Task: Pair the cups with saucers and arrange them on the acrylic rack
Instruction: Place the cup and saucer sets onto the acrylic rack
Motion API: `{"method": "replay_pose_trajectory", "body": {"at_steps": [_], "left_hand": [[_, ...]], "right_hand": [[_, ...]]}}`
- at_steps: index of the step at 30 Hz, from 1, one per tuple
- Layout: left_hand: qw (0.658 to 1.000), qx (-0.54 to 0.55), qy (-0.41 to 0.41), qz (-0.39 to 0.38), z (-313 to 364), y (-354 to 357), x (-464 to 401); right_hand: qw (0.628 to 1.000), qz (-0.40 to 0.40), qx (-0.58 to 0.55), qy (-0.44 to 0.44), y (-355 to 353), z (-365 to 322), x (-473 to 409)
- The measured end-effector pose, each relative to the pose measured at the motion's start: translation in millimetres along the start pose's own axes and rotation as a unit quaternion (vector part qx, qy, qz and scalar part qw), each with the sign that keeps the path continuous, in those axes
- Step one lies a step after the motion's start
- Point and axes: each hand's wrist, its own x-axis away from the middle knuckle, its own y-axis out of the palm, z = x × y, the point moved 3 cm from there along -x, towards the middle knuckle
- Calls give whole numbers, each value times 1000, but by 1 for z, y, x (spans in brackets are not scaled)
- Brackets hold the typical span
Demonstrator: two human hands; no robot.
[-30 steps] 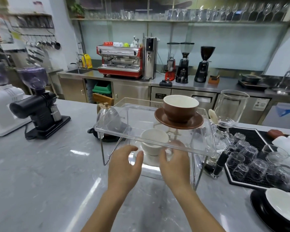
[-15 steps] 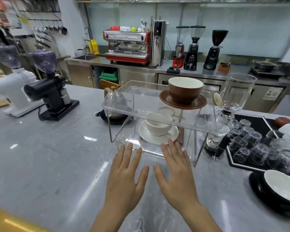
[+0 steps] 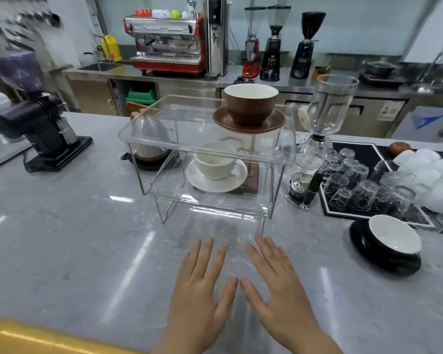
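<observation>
I find both hands low in the view over the grey worktop [image 3: 62, 238], in front of the acrylic rack [image 3: 207, 159] and apart from it. My left hand [image 3: 200, 284] lies palm down with its fingers [image 3: 205, 254] straight and slightly spread, holding nothing; my right hand [image 3: 276, 282] matches it, fingers straight and spread, also holding nothing. The two thumbs nearly meet between the hands. The rack stands on the worktop on thin metal legs, with two clear tiers. On the upper tier, toward its right side, a brown cup [image 3: 251, 103] with a white inside sits upright on a brown saucer [image 3: 248, 122]. On the lower tier, a white cup [image 3: 215, 162] sits upright on a white saucer [image 3: 215, 180], its handle pointing right. Well apart to the right, a black cup [image 3: 394, 236] with a white inside sits tilted on a black saucer [image 3: 368, 251] on the worktop, off the rack. Behind it a black mat [image 3: 363, 154] carries upturned glasses [image 3: 356, 185]. A glass siphon brewer [image 3: 325, 118] stands just right of the rack. A black grinder [image 3: 39, 129] stands at the far left.
</observation>
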Motion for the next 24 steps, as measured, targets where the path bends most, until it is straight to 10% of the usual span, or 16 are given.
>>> {"method": "replay_pose_trajectory", "body": {"at_steps": [24], "left_hand": [[990, 43, 75, -112, 124, 104, -62]], "right_hand": [[988, 37, 51, 143, -111, 141, 42]]}}
